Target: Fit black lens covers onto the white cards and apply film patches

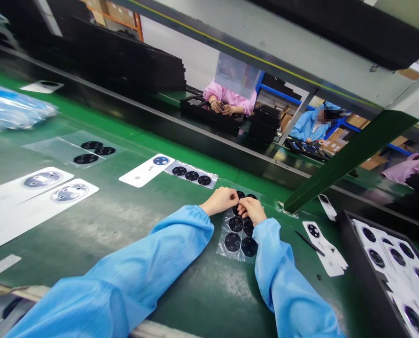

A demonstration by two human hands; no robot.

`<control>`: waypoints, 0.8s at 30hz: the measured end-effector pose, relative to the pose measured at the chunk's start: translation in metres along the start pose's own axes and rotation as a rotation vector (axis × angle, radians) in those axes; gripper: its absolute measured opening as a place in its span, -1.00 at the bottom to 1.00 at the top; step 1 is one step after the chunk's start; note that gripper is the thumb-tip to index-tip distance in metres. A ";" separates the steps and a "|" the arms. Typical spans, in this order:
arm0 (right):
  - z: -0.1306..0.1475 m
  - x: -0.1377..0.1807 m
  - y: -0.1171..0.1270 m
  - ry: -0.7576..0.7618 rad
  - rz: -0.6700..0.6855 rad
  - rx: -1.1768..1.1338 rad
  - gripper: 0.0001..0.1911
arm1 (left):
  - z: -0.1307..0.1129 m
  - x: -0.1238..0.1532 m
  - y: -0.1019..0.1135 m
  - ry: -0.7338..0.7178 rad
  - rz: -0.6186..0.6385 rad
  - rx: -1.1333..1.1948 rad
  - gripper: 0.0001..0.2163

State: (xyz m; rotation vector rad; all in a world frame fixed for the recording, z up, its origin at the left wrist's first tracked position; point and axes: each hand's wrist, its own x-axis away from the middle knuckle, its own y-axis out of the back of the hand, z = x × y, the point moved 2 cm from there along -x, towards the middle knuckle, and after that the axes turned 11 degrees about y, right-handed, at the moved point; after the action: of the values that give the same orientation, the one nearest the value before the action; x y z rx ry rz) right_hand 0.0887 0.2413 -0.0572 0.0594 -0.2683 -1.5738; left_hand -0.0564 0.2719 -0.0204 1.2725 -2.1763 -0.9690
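Blue sleeves (132, 277) over green belt (125, 220).

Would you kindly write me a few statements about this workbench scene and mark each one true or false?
1. Both hands, left hand and right hand, meet at the top of the clear plastic sheet of black round stickers. True.
2. The green work surface is red. False: it is green.
3. The black tray of white phone back covers lies at the right. True.
4. The person's sleeves are pink. False: they are blue.
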 end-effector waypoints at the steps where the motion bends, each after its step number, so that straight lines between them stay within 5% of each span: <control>1: -0.001 0.000 0.000 0.007 -0.001 -0.001 -0.78 | 0.001 -0.001 0.000 0.007 0.001 0.007 -0.75; 24: -0.002 0.000 -0.002 0.034 -0.031 0.005 -0.74 | 0.008 -0.001 0.007 0.038 0.123 0.033 -0.75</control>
State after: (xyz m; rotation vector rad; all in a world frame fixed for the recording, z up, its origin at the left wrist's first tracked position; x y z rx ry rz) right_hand 0.0866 0.2409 -0.0592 0.0949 -0.2458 -1.6015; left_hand -0.0653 0.2775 -0.0207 1.1468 -2.2210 -0.8572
